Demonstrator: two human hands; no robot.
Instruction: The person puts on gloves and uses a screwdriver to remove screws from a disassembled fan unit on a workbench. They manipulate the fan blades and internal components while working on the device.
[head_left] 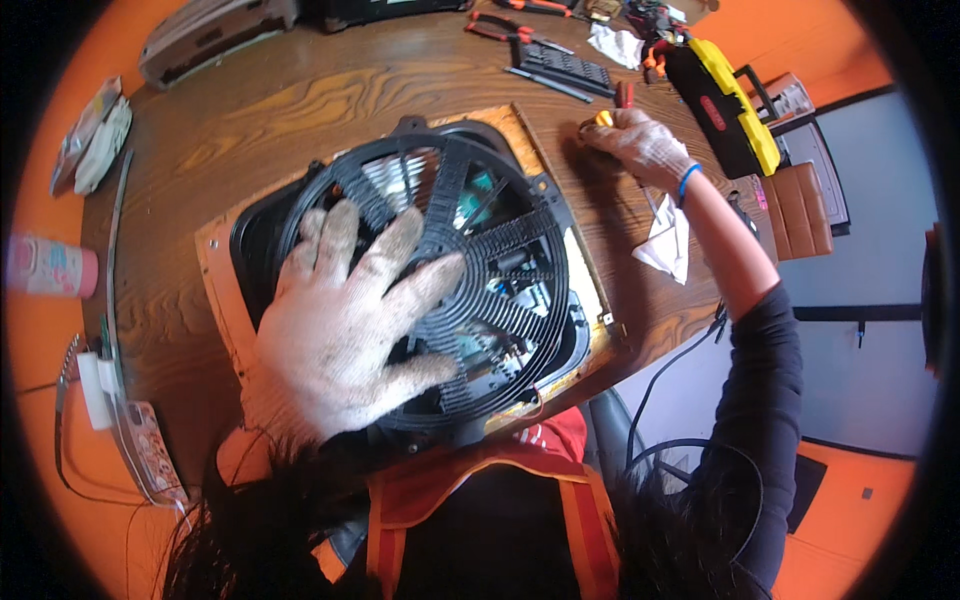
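My left hand [345, 310], in a stained white work glove, lies with fingers spread on a round black plastic grille [440, 240]. Its ribs run in rings and spokes. The grille sits over an opened appliance [600, 290] with a black inner housing and a worn, yellowish metal edge. Circuit boards and wires show through its gaps. To the upper right, my right hand [640, 148], also gloved, is closed around what looks like a screwdriver, its yellow end [603, 118] poking out beyond the fingers. The rest of it is mostly hidden. Beside that hand stands a red handle [624, 95].
Crumpled white paper [665, 240] lies right of the appliance. A black and yellow toolbox [720, 110] stands at the far right, near red-handled pliers [500, 30] and a black slotted tray [562, 68]. Plastic bags [95, 140] and a power strip [150, 450] lie left.
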